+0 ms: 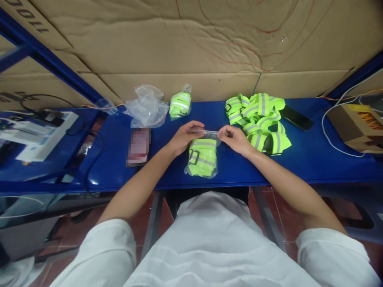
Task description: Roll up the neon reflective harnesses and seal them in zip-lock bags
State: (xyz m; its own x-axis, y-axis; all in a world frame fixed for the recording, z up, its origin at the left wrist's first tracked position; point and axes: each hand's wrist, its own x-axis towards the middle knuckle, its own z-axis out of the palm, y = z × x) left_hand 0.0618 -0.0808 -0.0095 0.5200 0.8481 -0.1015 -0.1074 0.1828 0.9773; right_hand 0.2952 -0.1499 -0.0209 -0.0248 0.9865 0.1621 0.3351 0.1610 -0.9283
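Between my hands a clear plastic bag [217, 172] lies on the blue table, its top edge toward the cardboard. Inside it is a folded neon-yellow reflective strap [203, 157] with grey stripes and a black buckle. My left hand [186, 137] pinches the left end of the bag's top edge. At the right end, my right hand [235, 139] grips the same edge between thumb and fingers. A heap of loose reflective straps [263, 113] lies beyond my right hand. Behind the bag stands another bagged strap [180, 104].
Crumpled clear bags [146, 107] lie at the back left, with a pixelated phone-like object [139, 146] in front. A dark phone [297, 117] touches the heap. White power strips [48, 135] sit left; a cardboard box [353, 125] and white cable [326, 131] are right. Cardboard [149, 48] walls the back.
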